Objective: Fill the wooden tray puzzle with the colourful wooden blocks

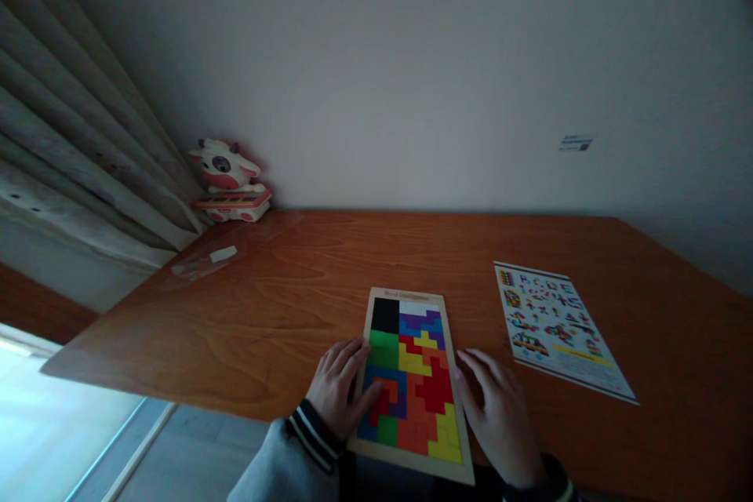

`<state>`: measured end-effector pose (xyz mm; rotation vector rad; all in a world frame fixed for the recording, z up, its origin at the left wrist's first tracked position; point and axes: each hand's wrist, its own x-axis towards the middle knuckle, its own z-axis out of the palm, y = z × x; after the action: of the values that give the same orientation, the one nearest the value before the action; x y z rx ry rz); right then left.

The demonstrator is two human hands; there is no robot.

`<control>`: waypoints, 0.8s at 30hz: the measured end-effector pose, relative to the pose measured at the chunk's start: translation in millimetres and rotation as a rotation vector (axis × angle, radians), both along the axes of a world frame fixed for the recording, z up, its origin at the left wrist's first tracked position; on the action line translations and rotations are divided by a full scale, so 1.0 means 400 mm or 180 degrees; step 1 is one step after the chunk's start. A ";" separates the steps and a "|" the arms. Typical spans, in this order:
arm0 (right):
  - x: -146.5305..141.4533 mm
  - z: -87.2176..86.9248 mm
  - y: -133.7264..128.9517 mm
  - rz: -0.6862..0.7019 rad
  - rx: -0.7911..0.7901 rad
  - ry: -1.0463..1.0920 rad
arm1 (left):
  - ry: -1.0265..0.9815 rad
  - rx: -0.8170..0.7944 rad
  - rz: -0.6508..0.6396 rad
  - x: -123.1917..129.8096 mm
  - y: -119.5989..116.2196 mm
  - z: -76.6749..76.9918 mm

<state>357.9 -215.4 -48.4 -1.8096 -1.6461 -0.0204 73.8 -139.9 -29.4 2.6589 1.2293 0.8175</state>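
Note:
A wooden puzzle board [412, 296] filled with coloured block pieces lies at the front edge of the table, slightly tilted to the right. My left hand [340, 388] rests at the board's left edge, its thumb over the red and blue pieces and its fingers slightly bent along the frame. On the right side, my right hand [497, 412] is beside the board's right edge, fingers apart and curved, with nothing visible in it. Black, green, white, purple, yellow, orange and red pieces show in the board.
A printed sheet [556, 329] of coloured figures lies right of the board. A cow-shaped toy [232, 180] stands at the back left, near the curtain [76, 110]. Clear plastic with a white label [223, 254] lies in front of it. The wall is behind.

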 end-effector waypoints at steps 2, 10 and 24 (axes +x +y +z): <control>-0.002 0.000 -0.003 -0.0052 -0.0056 0.0024 | 0.0022 -0.0009 -0.0198 -0.002 -0.005 0.012; 0.000 -0.004 -0.003 -0.0037 -0.0210 0.0292 | 0.0128 0.0019 -0.0727 -0.013 -0.012 0.022; 0.036 -0.027 -0.010 -0.0348 -0.0143 0.1953 | 0.0054 -0.0083 -0.0651 0.033 0.023 0.032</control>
<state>372.5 -219.3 -59.3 -1.7072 -1.1177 0.4792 87.2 -130.7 -16.7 2.7173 0.9430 0.7432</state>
